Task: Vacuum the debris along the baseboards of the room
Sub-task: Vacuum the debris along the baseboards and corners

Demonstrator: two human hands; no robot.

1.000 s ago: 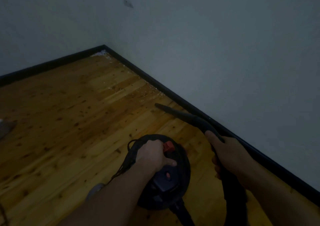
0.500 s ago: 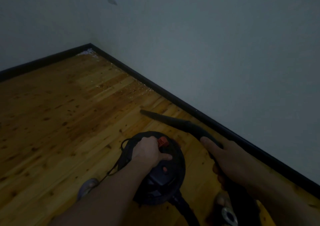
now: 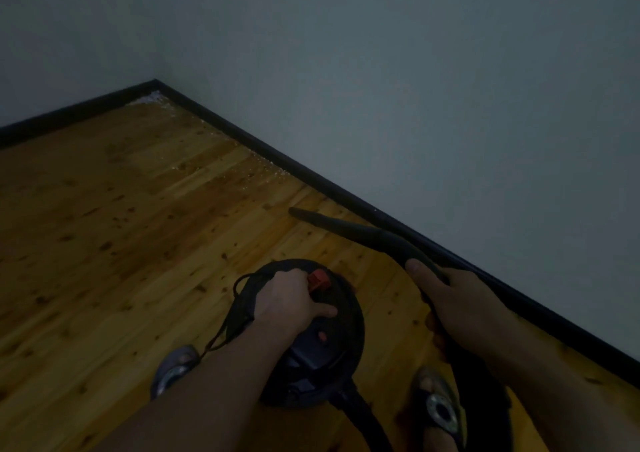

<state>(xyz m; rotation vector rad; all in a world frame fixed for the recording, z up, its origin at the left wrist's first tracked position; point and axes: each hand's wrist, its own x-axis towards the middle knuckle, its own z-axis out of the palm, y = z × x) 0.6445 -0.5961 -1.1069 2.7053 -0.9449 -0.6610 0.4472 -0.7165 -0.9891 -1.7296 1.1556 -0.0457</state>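
A round black canister vacuum [image 3: 341, 316] with a red part on top hangs or stands low over the wooden floor. My left hand [image 3: 291, 304] grips its top handle. My right hand [image 3: 457, 299] holds the black hose just behind the tapered crevice nozzle [image 3: 332, 224], whose tip points left, a short way from the black baseboard [image 3: 346, 197]. Pale debris [image 3: 266, 171] lies scattered along the baseboard ahead of the tip, with a denser white pile [image 3: 152, 99] in the far corner.
The wooden plank floor [image 3: 114, 230] stretches left of the vacuum. Pale walls meet at the corner. My two sandalled feet [image 3: 175, 370] [image 3: 438, 405] stand on either side of the vacuum. A thin cord [image 3: 221, 335] loops off the vacuum's left side.
The view has shifted so the corner sits further right. The vacuum, both hands and the nozzle have kept their grips and moved slightly along the wall; my feet have come into view.
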